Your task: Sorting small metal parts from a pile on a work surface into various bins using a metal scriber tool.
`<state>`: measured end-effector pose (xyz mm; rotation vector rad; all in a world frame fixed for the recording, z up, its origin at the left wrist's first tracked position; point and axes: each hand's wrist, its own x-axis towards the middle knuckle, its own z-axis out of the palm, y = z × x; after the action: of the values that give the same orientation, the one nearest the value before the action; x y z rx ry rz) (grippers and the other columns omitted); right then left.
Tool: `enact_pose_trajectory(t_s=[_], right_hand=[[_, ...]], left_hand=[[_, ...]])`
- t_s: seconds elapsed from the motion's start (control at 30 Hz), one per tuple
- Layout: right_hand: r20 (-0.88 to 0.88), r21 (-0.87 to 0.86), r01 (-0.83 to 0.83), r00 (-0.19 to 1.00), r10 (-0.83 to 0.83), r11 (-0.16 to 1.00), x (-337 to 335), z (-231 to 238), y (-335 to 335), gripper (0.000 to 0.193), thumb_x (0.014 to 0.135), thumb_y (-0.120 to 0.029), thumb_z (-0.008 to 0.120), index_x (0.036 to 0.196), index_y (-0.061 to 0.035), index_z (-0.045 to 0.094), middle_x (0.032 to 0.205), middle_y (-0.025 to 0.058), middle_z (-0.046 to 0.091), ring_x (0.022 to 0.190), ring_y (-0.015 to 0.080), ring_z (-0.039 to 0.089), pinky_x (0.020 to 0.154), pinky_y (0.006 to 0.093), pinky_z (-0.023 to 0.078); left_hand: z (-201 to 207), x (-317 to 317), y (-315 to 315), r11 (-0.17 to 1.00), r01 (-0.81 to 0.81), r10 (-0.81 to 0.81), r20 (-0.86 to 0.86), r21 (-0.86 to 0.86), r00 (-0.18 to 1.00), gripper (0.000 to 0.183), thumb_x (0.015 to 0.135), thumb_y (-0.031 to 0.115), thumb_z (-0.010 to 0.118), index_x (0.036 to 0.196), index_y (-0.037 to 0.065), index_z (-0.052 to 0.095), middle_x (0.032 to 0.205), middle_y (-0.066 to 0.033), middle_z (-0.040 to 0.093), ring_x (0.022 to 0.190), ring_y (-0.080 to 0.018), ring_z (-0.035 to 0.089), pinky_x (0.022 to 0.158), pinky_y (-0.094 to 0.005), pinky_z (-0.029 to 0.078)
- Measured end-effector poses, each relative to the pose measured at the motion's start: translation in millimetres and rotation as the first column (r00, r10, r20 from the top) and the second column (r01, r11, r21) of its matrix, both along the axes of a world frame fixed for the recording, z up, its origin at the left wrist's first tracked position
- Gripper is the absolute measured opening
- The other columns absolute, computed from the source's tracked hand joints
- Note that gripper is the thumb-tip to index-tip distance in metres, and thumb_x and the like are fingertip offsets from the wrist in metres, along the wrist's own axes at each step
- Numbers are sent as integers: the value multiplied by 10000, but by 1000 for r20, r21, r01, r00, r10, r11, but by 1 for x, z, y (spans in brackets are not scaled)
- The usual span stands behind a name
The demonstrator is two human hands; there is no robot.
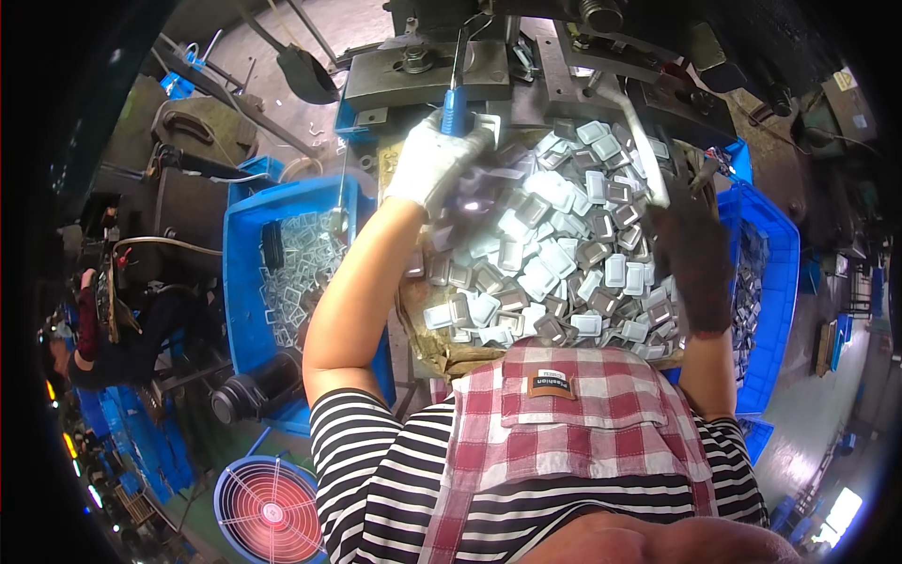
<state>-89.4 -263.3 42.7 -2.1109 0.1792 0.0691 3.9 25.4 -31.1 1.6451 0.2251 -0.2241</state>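
Observation:
My left hand [434,162], in a white glove, is closed round a blue-handled tool [453,111] whose thin metal shaft points up toward the machine. A small pale metal piece [489,130] shows beside its fingers. My right hand [693,258], in a dark glove, is over the right side of the pile; its fingers are dark and blurred. Just above it ends a white, bent rod-like handle [643,141], and I cannot tell whether the hand touches it. Between my hands lies a heap of small rectangular metal trays [556,258], some blurred near the left hand.
A heavy steel machine block [427,75] stands at the far side. Blue crates flank the work surface, the left one [246,310] and the right one [783,282] both holding metal pieces. A dark motor [256,387] and a round red fan [271,510] are at lower left.

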Motion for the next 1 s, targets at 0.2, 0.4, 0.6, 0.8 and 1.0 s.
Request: enact_pose_trajectory(t_s=[0.2, 0.4, 0.6, 0.8, 1.0], right_hand=[[-252, 236, -100, 954, 160, 967, -39, 4, 31, 476, 935, -171, 677, 1375, -28, 565, 785, 13, 667, 558, 45, 535, 514, 237, 457], [-228, 201, -140, 956, 185, 970, -42, -13, 31, 503, 941, -219, 685, 1372, 3, 553, 798, 29, 677, 609, 62, 568, 568, 263, 486], [-109, 164, -225, 964, 244, 960, -38, -16, 29, 457, 945, -202, 668, 1350, -10, 578, 806, 26, 675, 599, 60, 564, 564, 263, 484], [-119, 200, 40, 993, -16, 979, -32, -14, 5, 395, 931, -128, 658, 1316, -45, 628, 701, -17, 634, 464, 35, 480, 421, 236, 395], [80, -62, 6, 997, -1, 998, -13, -12, -18, 330, 932, -147, 669, 1246, -45, 655, 727, 0, 616, 492, 42, 496, 442, 239, 392]], left_hand=[[9, -15, -8, 985, 28, -38, -52, -173, 998, 304, 865, 158, 744, 1065, -5, 584, 822, -88, 681, 558, -117, 613, 468, -260, 501], [4, -15, -10, 994, 26, -35, -79, -103, 996, 273, 863, 198, 742, 1004, -5, 625, 804, -90, 681, 580, -129, 622, 490, -279, 515], [13, -22, -6, 989, 66, -73, -50, -135, 996, 300, 880, 236, 730, 1041, 2, 632, 824, -78, 685, 638, -116, 632, 553, -274, 518], [30, 4, 9, 725, 291, -353, -25, 624, 935, 345, 907, 283, 671, 1092, -2, 614, 885, -156, 708, 802, -257, 693, 718, -381, 544], [69, 56, -24, 219, 272, -582, -98, 937, 807, 350, 942, 276, 599, 1119, -25, 597, 1041, -252, 685, 999, -393, 663, 893, -459, 509]])
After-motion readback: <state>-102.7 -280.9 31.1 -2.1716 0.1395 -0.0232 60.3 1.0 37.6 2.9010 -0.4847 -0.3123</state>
